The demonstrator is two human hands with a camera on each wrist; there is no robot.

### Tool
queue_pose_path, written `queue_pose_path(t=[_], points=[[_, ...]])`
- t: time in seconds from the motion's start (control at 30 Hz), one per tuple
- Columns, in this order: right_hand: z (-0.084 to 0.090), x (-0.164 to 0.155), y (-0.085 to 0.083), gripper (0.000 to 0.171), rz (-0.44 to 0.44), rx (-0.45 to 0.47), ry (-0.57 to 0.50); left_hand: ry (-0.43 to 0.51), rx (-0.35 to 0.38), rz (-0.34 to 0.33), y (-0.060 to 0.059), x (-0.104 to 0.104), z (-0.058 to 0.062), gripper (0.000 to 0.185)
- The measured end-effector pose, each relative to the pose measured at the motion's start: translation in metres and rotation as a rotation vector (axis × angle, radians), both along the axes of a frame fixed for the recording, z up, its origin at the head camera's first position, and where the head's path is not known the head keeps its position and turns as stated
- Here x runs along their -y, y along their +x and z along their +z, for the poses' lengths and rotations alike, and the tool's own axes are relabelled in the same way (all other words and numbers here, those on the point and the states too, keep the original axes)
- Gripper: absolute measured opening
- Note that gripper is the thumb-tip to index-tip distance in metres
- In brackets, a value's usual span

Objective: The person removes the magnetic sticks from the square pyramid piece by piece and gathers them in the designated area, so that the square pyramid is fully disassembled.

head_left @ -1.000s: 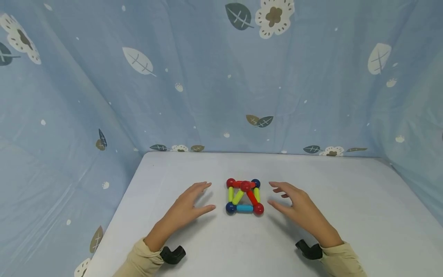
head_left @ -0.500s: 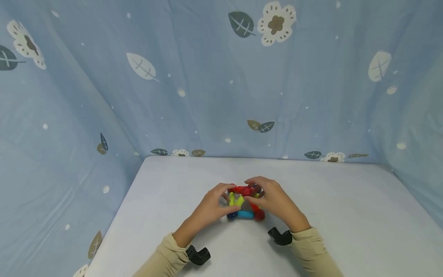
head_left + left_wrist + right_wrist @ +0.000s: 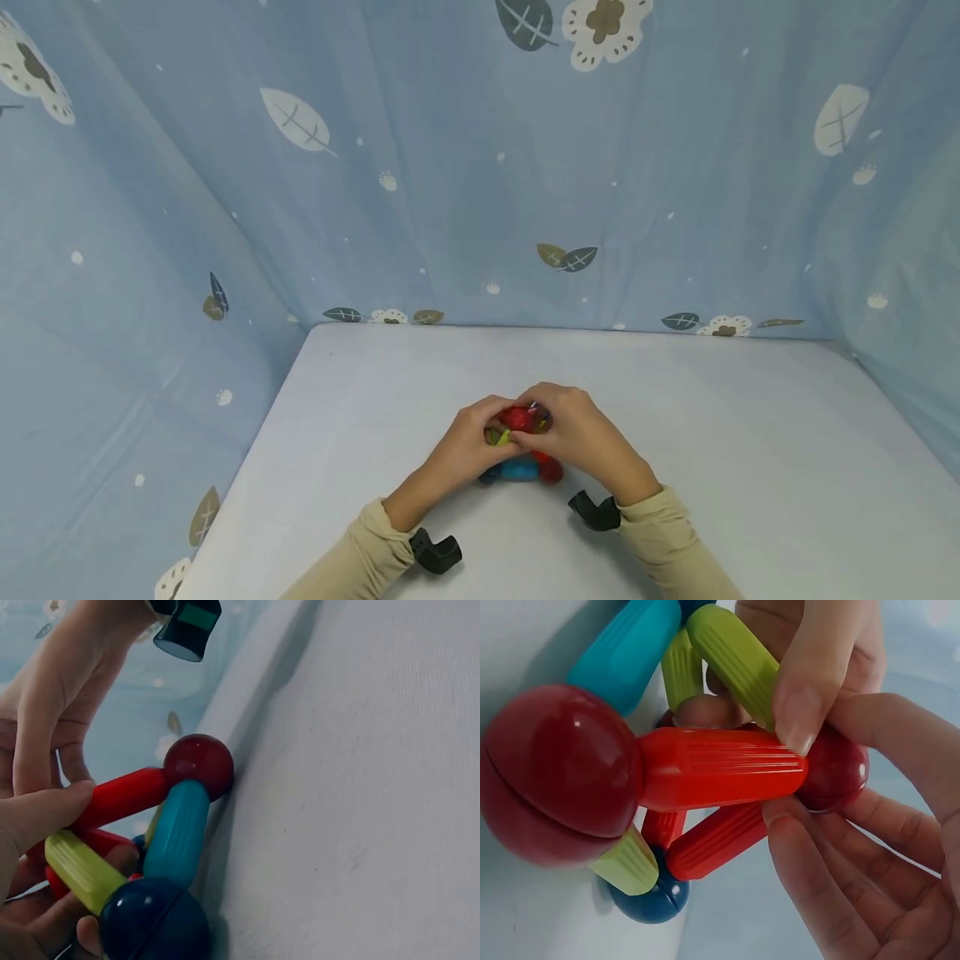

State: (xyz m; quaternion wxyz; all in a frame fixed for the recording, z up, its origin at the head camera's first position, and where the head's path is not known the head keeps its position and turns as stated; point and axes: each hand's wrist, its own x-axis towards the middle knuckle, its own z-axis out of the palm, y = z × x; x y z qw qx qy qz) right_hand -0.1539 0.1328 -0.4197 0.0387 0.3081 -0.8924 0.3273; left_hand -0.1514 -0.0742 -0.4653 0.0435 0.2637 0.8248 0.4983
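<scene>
A pyramid of magnetic rods and balls [image 3: 520,471] stands on the white tabletop between my hands. My left hand [image 3: 468,446] comes in from the left, with thumb and fingers curled around its upper rods. My right hand [image 3: 585,433] grips near the peak from the other side. In the right wrist view, fingers meet at the red top ball [image 3: 836,772] and the red rod [image 3: 727,769] below it. The left wrist view has a dark blue corner ball [image 3: 154,919], a yellow-green rod [image 3: 84,871] and a light blue rod [image 3: 177,832]. Fingers hide most rear parts in the head view.
The white tabletop [image 3: 750,450] spreads out on both sides. A blue curtain with leaf and flower prints [image 3: 450,167] hangs behind it and along the left. Black wrist cameras [image 3: 437,552] sit on both wrists, close to the table surface.
Both hands have moved inward from either side of the pyramid and now hold its upper part. The pyramid appears slightly shifted toward the left and front.
</scene>
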Motion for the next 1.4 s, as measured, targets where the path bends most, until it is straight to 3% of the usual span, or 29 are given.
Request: queue_pose_path(t=[0.27,0.53,1.03,1.3,1.4], points=[[0.005,0.007,0.005,0.029,-0.007,-0.057,0.007,0.116,0.122,0.007,0.001,-0.001,0.001,0.041],[0.002,0.007,0.005,0.028,-0.001,-0.121,0.023,0.147,0.109,0.016,0.002,-0.002,-0.002,0.037],[-0.003,0.004,0.003,0.026,0.003,-0.053,-0.038,0.164,0.102,0.037,0.003,-0.005,-0.003,0.036],[0.014,-0.01,0.0,0.028,-0.059,-0.009,-0.316,0.143,0.114,0.054,0.001,-0.004,-0.004,0.038],[0.014,-0.022,-0.006,0.03,-0.109,-0.016,-0.334,0.167,0.16,0.054,0.002,-0.003,-0.005,0.041]])
